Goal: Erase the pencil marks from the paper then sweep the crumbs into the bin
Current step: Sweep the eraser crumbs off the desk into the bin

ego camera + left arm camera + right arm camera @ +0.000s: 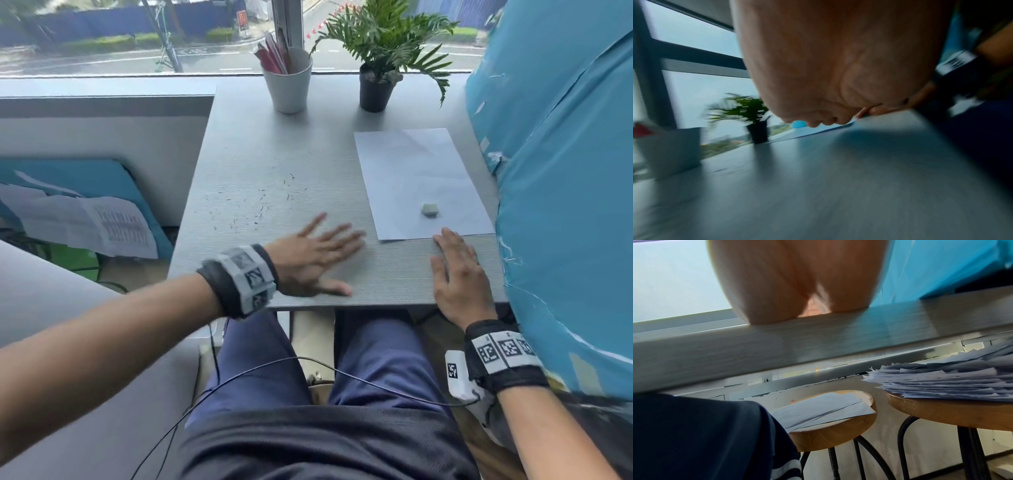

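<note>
A white sheet of paper (419,181) lies on the right of the grey table (246,144), with a small grey eraser (429,209) on its near part. Dark eraser crumbs (255,205) are scattered over the table's middle left. My left hand (318,253) lies flat, fingers spread and straight, on the table just near of the crumbs; its palm (818,65) fills the blurred left wrist view. My right hand (455,270) rests flat at the table's near edge, fingertips at the paper's near edge; its palm (797,280) shows over the table edge. No bin is in view.
A white cup (289,84) of pens and a potted plant (376,82) stand at the table's back. A blue wrapped mass (565,171) crowds the right side. Under the table are wooden stools (836,433) bearing papers. More papers (85,222) lie to the left below.
</note>
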Tool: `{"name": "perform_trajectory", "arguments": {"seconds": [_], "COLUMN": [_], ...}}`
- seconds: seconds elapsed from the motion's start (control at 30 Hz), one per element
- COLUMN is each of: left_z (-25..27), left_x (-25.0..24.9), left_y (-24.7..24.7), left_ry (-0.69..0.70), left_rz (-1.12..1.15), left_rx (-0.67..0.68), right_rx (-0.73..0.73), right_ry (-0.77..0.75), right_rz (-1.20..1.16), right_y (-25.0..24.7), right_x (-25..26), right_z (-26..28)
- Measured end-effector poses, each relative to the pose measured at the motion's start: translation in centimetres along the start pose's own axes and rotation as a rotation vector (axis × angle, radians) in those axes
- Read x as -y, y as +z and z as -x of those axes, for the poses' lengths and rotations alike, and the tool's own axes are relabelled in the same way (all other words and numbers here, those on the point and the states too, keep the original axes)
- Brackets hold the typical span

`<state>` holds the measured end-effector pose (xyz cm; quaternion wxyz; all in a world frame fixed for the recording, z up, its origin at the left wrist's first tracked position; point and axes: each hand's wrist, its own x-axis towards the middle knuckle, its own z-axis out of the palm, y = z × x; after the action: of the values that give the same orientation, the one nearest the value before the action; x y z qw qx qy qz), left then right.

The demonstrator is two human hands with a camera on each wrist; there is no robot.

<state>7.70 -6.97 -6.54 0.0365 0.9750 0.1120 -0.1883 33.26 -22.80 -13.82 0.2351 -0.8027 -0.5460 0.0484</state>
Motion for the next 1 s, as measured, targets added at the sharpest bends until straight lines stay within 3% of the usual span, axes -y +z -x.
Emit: {"name": "perform_trajectory", "arguments": {"seconds": [0.1, 0.23, 0.33, 0.47, 0.53, 0.57, 0.63, 0.73, 0.8, 0.9, 1.0], "left_z": [-3.9, -4.7, -1.9, 3.1, 4.4, 4.5, 3.6, 0.5, -1.8, -3.3, -2.6], "left_x": [-7.4, -7.4, -2.2, 5.7, 7.8, 7.8, 5.7, -0.4, -4.2, -5.3, -1.2], "left_y": [0.1, 1.1, 2.1, 2.6, 2.1, 1.7, 0.9, 0.3, 0.5, 1.3, 2.0], "left_ry": [0.22, 0.183, 0.047, -0.311, -0.5, -0.532, -0.421, -0.072, 0.101, 0.175, 0.094], "left_rz": [0.115, 0.187, 0.192, 0.18, 0.172, 0.169, 0.159, 0.161, 0.168, 0.185, 0.193], "left_rx": [0.041, 0.03, 0.009, 0.082, 0.124, 0.111, 0.037, -0.033, -0.005, 0.046, -0.001], "right_rx": [-0.009, -0.002, -0.001, 0.005, -0.003, -0.009, -0.017, -0.019, -0.025, -0.034, -0.029], "right_ry": [-0.013, -0.016, 0.0, 0.013, 0.018, 0.019, 0.022, 0.018, 0.015, 0.012, 0.01], "right_rz": [-0.005, -0.012, -0.013, -0.013, -0.01, -0.007, 0.0, 0.001, 0.0, -0.008, -0.013], "right_y": [0.0, 0.0, -0.1, -0.2, -0.1, 0.0, 0.1, 0.0, 0.1, 0.1, 0.2], "right_x": [-0.3, -0.3, -0.1, 0.0, 0.0, 0.1, 0.1, 0.0, 0.0, -0.1, -0.2], "right_z": [-0.1, -0.1, 0.0, 0.2, 0.2, 0.2, 0.2, 0.2, 0.3, 0.2, 0.1]}}
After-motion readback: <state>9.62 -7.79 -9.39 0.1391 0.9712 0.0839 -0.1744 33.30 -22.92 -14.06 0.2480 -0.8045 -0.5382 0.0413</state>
